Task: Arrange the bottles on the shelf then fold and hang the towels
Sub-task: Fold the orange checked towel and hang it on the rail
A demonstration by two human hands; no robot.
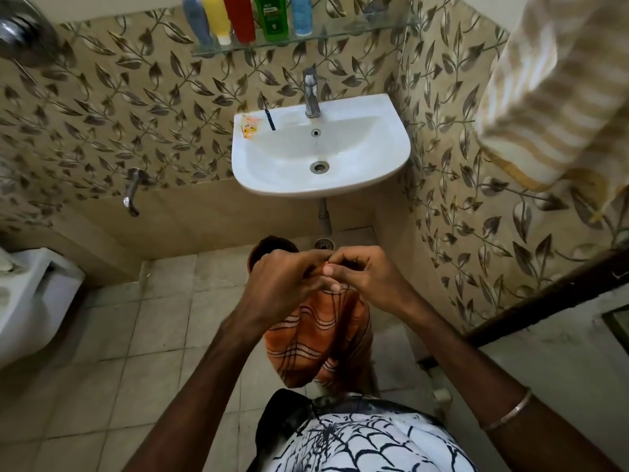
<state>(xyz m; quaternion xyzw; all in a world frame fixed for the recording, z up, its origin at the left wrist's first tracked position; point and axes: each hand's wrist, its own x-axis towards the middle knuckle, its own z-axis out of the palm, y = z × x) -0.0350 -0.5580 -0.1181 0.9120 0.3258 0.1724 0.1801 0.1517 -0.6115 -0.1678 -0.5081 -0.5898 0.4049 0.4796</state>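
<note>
Head view: both hands meet at the centre of the frame, in front of the body and below the washbasin. The left hand and the right hand each have curled fingers pinching the top edge of an orange striped towel. The towel hangs down from the two hands, bunched and loosely doubled, its lower end near the person's waist. The fingertips of both hands touch or overlap at the towel's upper edge; the exact fold state there cannot be told.

A second towel, beige with white stripes, hangs at the upper right against the leaf-pattern wall tiles.

A glass shelf is mounted on the wall above the basin. Five bottles stand on it in a row, close together: grey-blue bottle, yellow bottle, red bottle, green bottle, light blue bottle. The right part of the shelf holds a small unclear item.

A chrome tap stands on the rear of the basin. A small orange packet and a dark thin stick lie on the basin's left rim. A bangle is on the right wrist.
</note>
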